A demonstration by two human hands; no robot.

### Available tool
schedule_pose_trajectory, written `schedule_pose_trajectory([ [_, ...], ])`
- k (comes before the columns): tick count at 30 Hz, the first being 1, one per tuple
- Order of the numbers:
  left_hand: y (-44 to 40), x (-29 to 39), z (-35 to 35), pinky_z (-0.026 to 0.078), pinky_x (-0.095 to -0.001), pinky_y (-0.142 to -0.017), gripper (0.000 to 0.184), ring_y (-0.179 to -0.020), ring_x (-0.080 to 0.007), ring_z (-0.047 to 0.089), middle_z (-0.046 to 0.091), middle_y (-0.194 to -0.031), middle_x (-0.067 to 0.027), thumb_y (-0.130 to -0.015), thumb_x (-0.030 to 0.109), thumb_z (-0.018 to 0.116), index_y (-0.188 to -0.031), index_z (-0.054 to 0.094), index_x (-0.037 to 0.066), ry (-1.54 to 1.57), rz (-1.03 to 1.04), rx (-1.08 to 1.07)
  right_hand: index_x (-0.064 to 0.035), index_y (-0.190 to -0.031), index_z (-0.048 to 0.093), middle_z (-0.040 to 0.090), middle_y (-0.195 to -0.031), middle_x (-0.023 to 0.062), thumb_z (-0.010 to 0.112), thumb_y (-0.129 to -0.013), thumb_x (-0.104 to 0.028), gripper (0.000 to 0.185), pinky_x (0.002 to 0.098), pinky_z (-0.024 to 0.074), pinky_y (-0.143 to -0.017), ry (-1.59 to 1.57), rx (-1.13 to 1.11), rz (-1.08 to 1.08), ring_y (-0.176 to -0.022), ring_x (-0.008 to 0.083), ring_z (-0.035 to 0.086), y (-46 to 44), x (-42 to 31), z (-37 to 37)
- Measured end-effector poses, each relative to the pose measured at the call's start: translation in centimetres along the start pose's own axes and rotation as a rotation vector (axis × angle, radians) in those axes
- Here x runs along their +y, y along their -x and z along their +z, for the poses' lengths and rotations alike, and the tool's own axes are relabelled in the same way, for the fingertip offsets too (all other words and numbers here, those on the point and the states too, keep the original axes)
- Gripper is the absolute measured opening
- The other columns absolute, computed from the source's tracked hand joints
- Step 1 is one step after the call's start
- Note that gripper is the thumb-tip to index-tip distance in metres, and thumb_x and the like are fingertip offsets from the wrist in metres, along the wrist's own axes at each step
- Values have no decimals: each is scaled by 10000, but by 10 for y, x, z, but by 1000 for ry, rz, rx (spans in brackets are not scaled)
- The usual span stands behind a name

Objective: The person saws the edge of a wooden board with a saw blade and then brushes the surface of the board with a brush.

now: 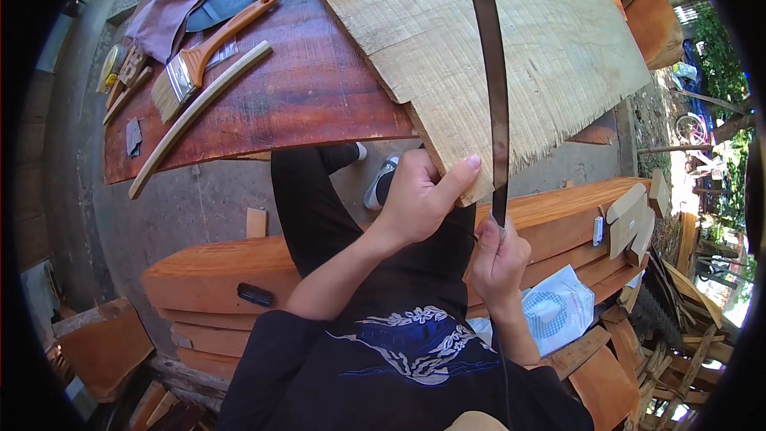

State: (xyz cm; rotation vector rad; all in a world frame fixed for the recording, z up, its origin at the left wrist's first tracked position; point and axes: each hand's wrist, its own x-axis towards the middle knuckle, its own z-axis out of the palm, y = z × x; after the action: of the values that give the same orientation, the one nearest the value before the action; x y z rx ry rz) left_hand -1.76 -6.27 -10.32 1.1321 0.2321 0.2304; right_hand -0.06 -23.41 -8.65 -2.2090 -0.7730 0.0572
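Observation:
A hacksaw blade (495, 80) stretches long and dark across the board, its holed end at the far side. My right hand (501, 262) is closed around the near end, where some pale wrapping shows at the fingers. My left hand (423, 195) grips the narrow near corner of a pale wooden board (431, 40), thumb on top and fingers curled beneath. The board lies on the reddish-brown table and juts past its front edge. Its right edge is ragged and splintered, close to the blade. I cannot tell whether the blade touches the wood.
On the table (319, 104) lie a paintbrush (199, 56), a thin wooden strip (199, 116), a purple cloth (167, 20) and a tape measure (112, 68). Stacked timber (215, 271) supports a black object (255, 295) and a white plastic bag (558, 311).

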Motion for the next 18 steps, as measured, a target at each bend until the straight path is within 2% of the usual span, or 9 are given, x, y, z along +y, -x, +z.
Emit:
schedule_pose_trajectory([
  [1,4,-3,3,255,-215,-403,306,-459,-6,390,559,-622,29,-1006,264,567,-951,687,-12,-7,10,16,1,-897,586,613,-648,116,535,-1004,-89,149,377,454,-491,6,-8,12,-527,302,629,3,-1,-2],
  [4,1,-5,11,245,-220,-387,316,-438,-6,376,537,-591,31,-1008,257,567,-889,681,-12,96,46,90,9,-929,593,621,-666,124,537,-1002,-83,130,379,465,-506,52,-50,59,-565,310,647,-3,-15,-9],
  [7,1,8,4,241,-223,-376,313,-425,-8,370,530,-581,32,-1010,251,563,-897,677,-19,56,15,7,13,-952,598,631,-694,139,543,-999,-79,117,386,480,-533,53,63,7,-614,318,666,2,-10,3],
  [10,0,9,3,238,-225,-368,306,-416,-10,366,531,-582,31,-1011,249,561,-918,673,-20,40,11,-12,16,-989,610,627,-703,148,542,-1005,-93,130,380,473,-540,40,81,-12,-610,305,656,3,-2,7],
  [13,2,11,4,241,-225,-368,297,-419,-12,367,542,-594,28,-1011,247,560,-948,673,-20,51,-22,-20,17,-1022,619,605,-686,141,530,-1021,-129,171,368,455,-532,-100,-41,126,-568,281,617,2,-11,-2],
  [16,2,7,1,240,-220,-374,302,-427,-11,371,567,-619,15,-1011,249,555,-998,683,-24,32,1,-32,22,-1024,617,577,-663,106,474,-1056,-215,278,342,425,-513,-119,-3,95,-547,219,581,5,-4,4],
  [18,2,10,0,360,-228,-494,321,-572,-33,491,636,-703,-7,-1018,256,548,-1007,704,-24,62,-43,-60,26,-998,610,534,-636,67,441,-1071,-277,354,312,400,-501,-264,-66,145,-525,168,531,3,1,1],
])
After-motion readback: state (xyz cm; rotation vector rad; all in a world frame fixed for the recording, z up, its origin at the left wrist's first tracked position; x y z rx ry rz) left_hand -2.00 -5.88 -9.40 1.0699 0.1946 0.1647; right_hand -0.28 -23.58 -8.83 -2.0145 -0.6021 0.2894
